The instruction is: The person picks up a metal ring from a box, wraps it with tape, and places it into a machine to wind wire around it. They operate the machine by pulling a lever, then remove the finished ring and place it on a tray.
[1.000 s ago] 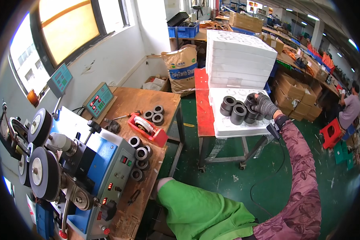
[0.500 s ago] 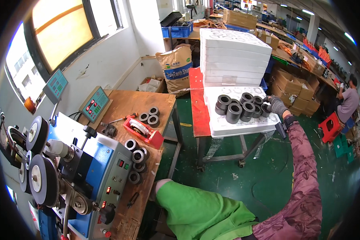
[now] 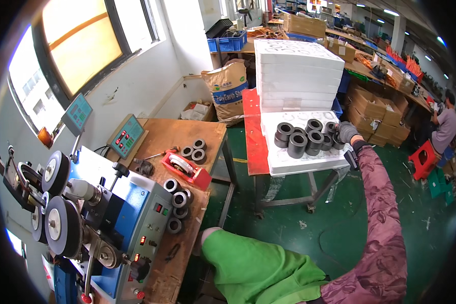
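My right hand, in a dark grey glove, is at the right end of a group of black cylindrical rings. Its fingers curl against the outermost black ring, partly hidden by it. Some rings are stacked two high on a white foam tray, their round openings facing up. A dark strapped device hangs by my right wrist. My left hand is out of view.
A blue-and-white machine with black wheels stands at left. Several grey rings, a red tape dispenser and pliers lie on the wooden bench. Stacked foam trays stand behind; a person sits far right.
My right hand has drawn slightly lower along the right side of the black rings, its fingers now more bunched. The view has shifted a little; the rings stay grouped on the tray.
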`<action>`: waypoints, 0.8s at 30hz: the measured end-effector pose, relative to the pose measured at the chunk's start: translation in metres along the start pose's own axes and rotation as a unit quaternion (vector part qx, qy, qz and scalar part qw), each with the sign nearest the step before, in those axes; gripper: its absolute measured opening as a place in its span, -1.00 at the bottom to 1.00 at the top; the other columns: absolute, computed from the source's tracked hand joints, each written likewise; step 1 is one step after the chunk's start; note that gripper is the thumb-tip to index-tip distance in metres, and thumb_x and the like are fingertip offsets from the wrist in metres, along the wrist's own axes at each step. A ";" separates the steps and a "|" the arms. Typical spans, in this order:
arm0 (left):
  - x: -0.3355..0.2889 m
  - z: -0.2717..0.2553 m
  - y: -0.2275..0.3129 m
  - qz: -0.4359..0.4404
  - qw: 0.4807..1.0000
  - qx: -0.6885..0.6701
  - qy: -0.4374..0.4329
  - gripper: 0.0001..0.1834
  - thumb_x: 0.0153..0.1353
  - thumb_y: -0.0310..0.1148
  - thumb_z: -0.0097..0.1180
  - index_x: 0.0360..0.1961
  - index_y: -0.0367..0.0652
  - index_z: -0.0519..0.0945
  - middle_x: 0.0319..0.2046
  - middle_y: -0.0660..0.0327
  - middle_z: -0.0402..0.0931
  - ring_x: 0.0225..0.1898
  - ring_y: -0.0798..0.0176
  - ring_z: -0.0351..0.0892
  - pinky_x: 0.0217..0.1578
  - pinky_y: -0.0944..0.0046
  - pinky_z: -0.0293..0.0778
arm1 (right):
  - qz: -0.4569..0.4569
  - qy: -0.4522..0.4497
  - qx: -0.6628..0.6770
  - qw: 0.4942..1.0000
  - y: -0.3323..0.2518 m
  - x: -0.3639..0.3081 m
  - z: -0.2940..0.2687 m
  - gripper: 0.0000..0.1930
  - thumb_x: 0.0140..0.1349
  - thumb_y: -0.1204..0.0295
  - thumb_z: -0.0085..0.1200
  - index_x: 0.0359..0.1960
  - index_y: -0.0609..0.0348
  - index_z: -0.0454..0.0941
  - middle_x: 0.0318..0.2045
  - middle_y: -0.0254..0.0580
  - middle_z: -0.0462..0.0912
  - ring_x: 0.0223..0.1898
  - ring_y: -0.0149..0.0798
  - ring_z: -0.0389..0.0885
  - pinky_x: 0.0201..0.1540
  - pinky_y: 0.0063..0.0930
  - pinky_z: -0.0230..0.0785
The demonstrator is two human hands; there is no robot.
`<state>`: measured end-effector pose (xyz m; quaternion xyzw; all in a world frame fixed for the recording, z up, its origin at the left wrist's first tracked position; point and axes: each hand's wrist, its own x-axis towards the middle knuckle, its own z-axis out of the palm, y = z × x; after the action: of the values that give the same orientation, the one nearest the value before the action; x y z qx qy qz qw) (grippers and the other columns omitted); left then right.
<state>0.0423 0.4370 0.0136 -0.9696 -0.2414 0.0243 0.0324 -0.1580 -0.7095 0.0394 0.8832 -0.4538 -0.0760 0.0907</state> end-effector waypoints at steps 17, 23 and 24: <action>-0.019 -0.017 0.041 0.020 1.000 0.006 0.014 -0.03 0.09 0.23 0.02 0.29 -0.35 0.14 0.28 -0.16 0.13 0.30 -0.14 0.12 0.25 0.07 0.11 | -0.055 0.097 0.217 0.970 -0.004 -0.027 -0.073 -0.60 -0.13 0.40 0.20 -0.15 0.14 0.57 -0.34 0.04 0.65 -0.29 -0.10 0.66 -0.21 -0.33 0.47; -0.046 -0.046 0.074 0.006 1.000 -0.015 -0.008 -0.06 0.13 0.20 0.02 0.27 -0.42 0.16 0.26 -0.23 0.13 0.30 -0.18 0.10 0.28 0.07 0.06 | -0.054 0.046 0.193 0.979 -0.043 -0.014 -0.086 -0.72 0.01 0.32 0.16 -0.24 0.16 0.61 -0.51 -0.02 0.64 -0.55 -0.21 0.66 -0.46 -0.37 0.51; -0.049 -0.050 0.075 0.004 1.000 -0.013 -0.012 -0.06 0.13 0.20 0.02 0.26 -0.44 0.17 0.26 -0.24 0.13 0.30 -0.18 0.09 0.28 0.07 0.05 | -0.025 -0.005 0.205 0.978 -0.056 -0.017 -0.090 -0.73 0.01 0.33 0.16 -0.26 0.17 0.62 -0.52 -0.04 0.65 -0.56 -0.22 0.65 -0.47 -0.37 0.51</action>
<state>0.0371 0.3447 0.0592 -0.9705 -0.2382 0.0331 0.0170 -0.1037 -0.6554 0.1149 0.8935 -0.4384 0.0119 -0.0970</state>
